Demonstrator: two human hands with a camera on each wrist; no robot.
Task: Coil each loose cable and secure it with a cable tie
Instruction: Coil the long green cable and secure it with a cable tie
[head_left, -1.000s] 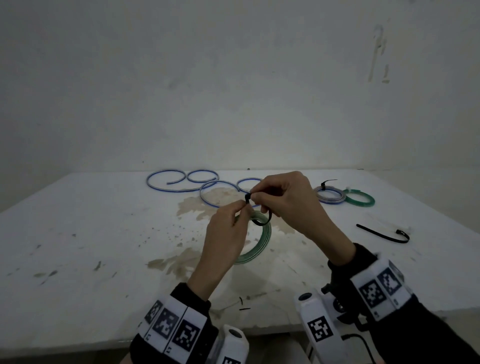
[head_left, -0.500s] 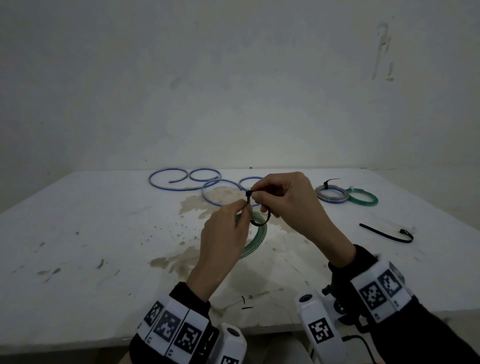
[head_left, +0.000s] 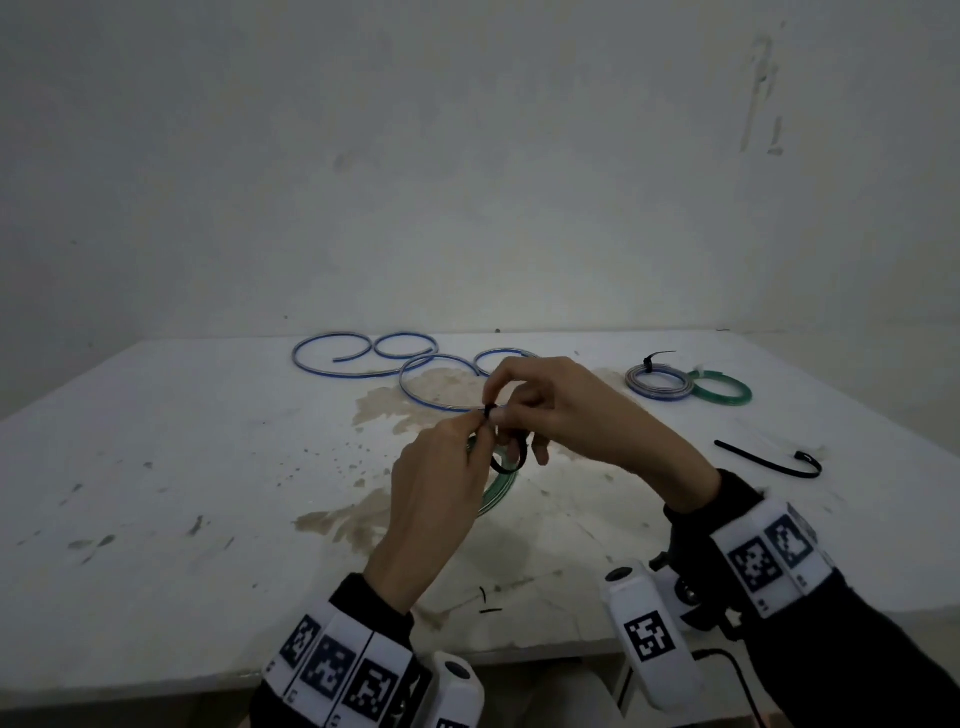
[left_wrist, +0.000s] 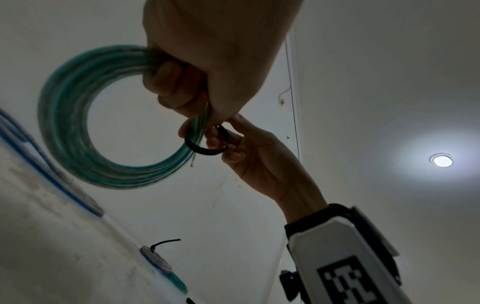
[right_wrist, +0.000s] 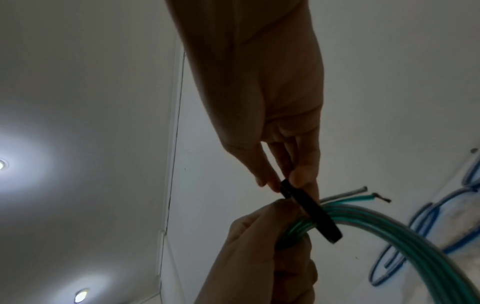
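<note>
White and stained with brown blotches, the tabletop (head_left: 156, 467) stands against a bare pale wall. Above its middle, held off the surface, is the green cable coil (left_wrist: 67, 131): several turns of smooth, glossy green and grey strands gathered into a round hoop, with two cut ends (right_wrist: 363, 195) sticking out near the grip. A flat black cable tie (left_wrist: 205, 148) is looped loosely around the bundle, forming a small ring not drawn tight. The left hand (head_left: 441, 499) has its fingers curled round the coil's strands, and its thumb and forefinger meet at the tie's head. The right hand (head_left: 566, 410) pinches the tie between thumb and fingertips, its other fingers loosely bent. Farther back lies a loose blue cable (head_left: 415, 364) in open curls. To the right sit a grey coil (head_left: 657, 387), already bound with a black tie, touching a second green coil (head_left: 727, 392). Nearer the right edge lies a spare black tie (head_left: 769, 462), slightly hooked.
</note>
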